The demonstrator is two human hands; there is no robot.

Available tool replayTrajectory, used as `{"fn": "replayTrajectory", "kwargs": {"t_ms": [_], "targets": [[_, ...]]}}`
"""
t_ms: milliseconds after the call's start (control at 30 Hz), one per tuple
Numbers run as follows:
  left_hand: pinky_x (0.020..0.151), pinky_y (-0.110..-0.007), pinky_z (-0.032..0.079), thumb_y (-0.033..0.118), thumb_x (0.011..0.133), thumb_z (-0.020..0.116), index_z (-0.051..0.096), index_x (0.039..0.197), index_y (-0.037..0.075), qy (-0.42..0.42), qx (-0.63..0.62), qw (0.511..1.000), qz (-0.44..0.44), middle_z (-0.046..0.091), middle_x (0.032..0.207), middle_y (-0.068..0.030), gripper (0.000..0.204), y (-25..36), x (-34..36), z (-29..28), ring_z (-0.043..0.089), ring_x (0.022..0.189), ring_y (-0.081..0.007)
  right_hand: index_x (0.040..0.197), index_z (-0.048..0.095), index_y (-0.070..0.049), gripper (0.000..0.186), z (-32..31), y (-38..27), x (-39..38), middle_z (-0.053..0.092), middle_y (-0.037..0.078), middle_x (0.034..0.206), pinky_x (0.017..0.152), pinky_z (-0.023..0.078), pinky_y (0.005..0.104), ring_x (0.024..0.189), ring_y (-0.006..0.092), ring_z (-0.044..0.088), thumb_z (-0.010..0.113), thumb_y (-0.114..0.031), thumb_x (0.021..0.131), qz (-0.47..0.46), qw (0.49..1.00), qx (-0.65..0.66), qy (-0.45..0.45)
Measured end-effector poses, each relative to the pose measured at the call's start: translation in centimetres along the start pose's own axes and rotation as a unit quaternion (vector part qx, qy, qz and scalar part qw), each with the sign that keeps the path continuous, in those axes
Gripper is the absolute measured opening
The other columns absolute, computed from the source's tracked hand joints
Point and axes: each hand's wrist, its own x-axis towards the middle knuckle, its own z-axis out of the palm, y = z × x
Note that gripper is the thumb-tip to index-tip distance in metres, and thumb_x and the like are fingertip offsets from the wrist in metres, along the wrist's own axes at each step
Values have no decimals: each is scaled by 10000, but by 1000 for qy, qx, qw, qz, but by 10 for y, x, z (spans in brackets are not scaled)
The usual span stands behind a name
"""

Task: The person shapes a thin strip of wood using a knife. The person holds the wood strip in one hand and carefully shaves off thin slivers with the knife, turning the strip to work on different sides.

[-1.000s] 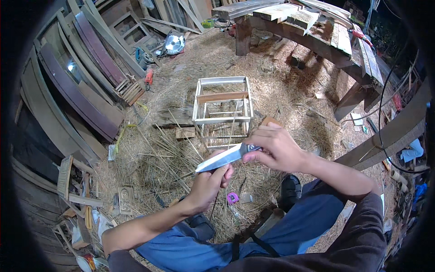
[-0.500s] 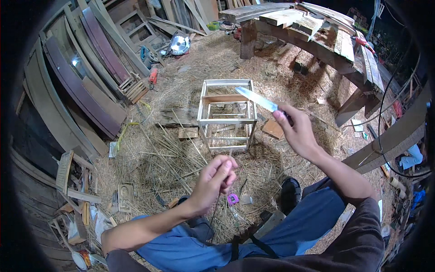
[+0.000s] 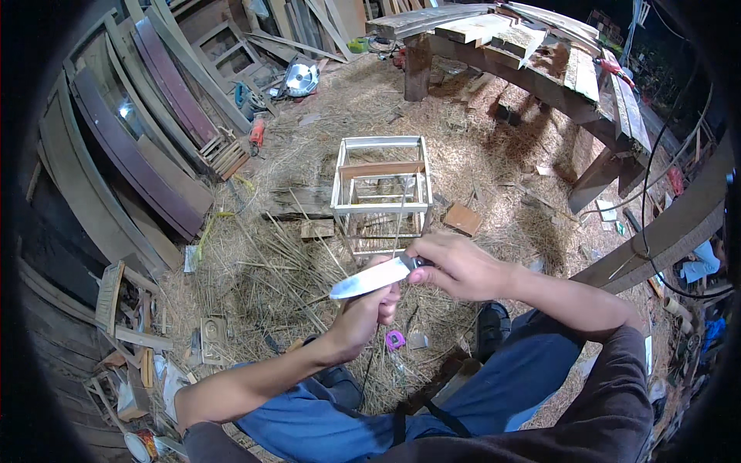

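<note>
Right hand (image 3: 455, 266) grips a knife (image 3: 370, 279) by the handle, blade pointing left and lying across the left hand (image 3: 369, 312). Left hand is closed in a fist around a thin straw stalk (image 3: 399, 224) that rises past the blade, likely held taut so the edge can shave it. Both sit over the lap, above the straw-covered floor (image 3: 309, 255). A white wooden frame box (image 3: 382, 193) stands just beyond. Small purple object (image 3: 395, 339) lies by the feet. No readable labels; a circular saw (image 3: 299, 77) lies far back.
</note>
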Motion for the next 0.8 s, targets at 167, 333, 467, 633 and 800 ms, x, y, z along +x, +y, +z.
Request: {"fn": "replayTrajectory", "kwargs": {"t_ms": [167, 333, 467, 633, 800], "targets": [[486, -231, 250, 123, 994, 458, 421, 1154, 114, -20, -42, 999, 13, 362, 737, 40, 165, 6, -2, 4, 284, 539, -47, 1026, 593, -61, 370, -15, 4, -2, 622, 110, 901, 778, 403, 384, 852, 292, 583, 546, -418, 944, -30, 993, -117, 16], [479, -237, 233, 142, 1014, 455, 434, 1149, 106, -12, -73, 997, 2, 350, 697, 46, 141, 9, 2, 5, 273, 523, -51, 1018, 609, -82, 337, -16, 10, -3, 623, 102, 853, 766, 398, 391, 798, 272, 579, 545, -406, 953, -42, 987, -126, 87], [483, -237, 283, 260, 1055, 407, 424, 1017, 121, -52, 88, 995, -4, 360, 687, 34, 144, 12, -14, 6, 313, 540, -63, 968, 592, -50, 278, -17, 44, 4, 609, 102, 764, 643, 444, 384, 661, 212, 573, 508, -312, 1008, 82, 944, -82, 308], [473, -234, 312, 294, 1064, 366, 451, 1026, 92, -54, 78, 994, 62, 340, 660, 52, 222, 18, -23, 13, 321, 523, -66, 1003, 561, -16, 275, -57, 59, -26, 577, 82, 708, 521, 459, 343, 590, 147, 560, 466, -274, 1026, 256, 896, -110, 346], [475, -244, 318, 264, 1052, 372, 450, 974, 88, 19, 57, 997, 50, 329, 661, 53, 207, 15, -15, -17, 316, 523, -70, 1033, 565, -24, 281, -24, 11, -12, 622, 129, 838, 689, 497, 405, 776, 225, 628, 482, -292, 1013, 95, 974, -95, 181]]}}
